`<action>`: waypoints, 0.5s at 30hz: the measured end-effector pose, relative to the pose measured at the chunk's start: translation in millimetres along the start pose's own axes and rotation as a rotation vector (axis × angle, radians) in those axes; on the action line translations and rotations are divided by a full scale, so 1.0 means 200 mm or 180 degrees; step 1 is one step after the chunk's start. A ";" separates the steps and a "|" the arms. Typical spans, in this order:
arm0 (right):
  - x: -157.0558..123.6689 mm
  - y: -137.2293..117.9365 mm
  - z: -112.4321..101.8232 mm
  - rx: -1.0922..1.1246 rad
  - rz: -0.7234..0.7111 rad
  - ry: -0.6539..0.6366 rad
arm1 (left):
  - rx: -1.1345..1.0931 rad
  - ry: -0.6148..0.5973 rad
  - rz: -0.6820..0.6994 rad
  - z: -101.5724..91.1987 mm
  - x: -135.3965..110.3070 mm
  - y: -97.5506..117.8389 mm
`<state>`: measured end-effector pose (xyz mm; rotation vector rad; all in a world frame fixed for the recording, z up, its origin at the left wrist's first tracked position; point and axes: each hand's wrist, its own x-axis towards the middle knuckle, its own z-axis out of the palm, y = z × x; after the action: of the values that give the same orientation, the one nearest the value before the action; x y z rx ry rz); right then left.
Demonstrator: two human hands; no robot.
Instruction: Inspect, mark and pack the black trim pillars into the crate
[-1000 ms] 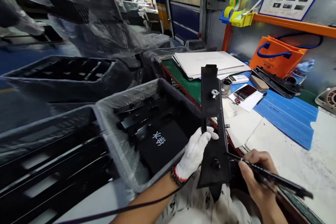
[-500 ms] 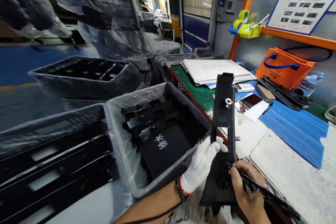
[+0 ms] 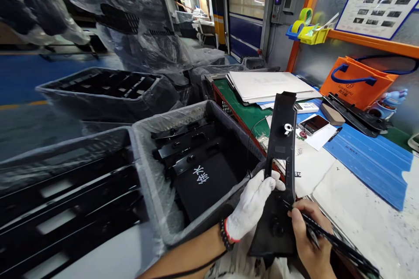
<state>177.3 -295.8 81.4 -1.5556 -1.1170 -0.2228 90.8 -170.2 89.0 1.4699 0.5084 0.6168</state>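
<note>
A long black plastic trim panel stands tilted in front of me, with a rectangular cutout and a white round clip on its upper part. My left hand, in a white glove, is closed around the panel's left edge, with fingertips at the cutout. In my bare right hand is a slim black pointed tool, pinched between thumb and fingers. The tool's tip is at the panel's right side, below the cutout; whether it touches I cannot tell. Its exact kind is unclear.
Left of the panel, a plastic-lined crate holds black parts; more lined crates stand beyond. On the green table lie white sheets, a phone, a blue folder and an orange bag. Another person is far back.
The panel's upper end has shifted slightly to the right in view, and my right hand with the tool has moved slightly right. Both hands keep their holds.
</note>
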 end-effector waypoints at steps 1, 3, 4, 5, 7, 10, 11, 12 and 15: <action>0.00 0.00 0.00 -0.0015 -0.0007 0.0005 | -0.0004 -0.0006 0.0016 0.00 0.00 0.00; 0.00 0.01 0.00 -0.0005 -0.0018 -0.0058 | -0.0028 -0.0038 0.0046 0.00 0.00 0.01; -0.01 0.02 0.00 0.0034 -0.0002 -0.0113 | -0.0055 -0.0053 0.0055 0.00 0.01 0.01; -0.01 0.02 0.00 0.0086 0.0050 -0.0162 | -0.0089 -0.0066 0.0065 -0.01 0.01 0.01; -0.02 0.01 0.01 0.0172 0.0330 -0.0135 | -0.0181 -0.0063 0.0103 -0.02 0.01 0.00; -0.02 -0.02 0.00 0.0177 0.0950 0.0168 | -0.0309 0.0109 0.0163 -0.06 0.03 -0.04; -0.01 -0.03 0.00 0.0199 0.1122 0.0259 | -0.0358 0.0228 0.0164 -0.09 0.04 -0.06; 0.01 -0.04 0.00 0.0225 0.1267 0.0314 | -0.0425 0.0366 0.0161 -0.12 0.05 -0.08; 0.10 -0.04 -0.02 0.0130 0.1621 0.0345 | -0.0768 0.0753 0.0167 -0.22 0.09 -0.14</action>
<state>184.6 -289.6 102.2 -1.7142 -0.6094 0.0596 77.0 -126.2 59.5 1.1914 0.5587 0.8695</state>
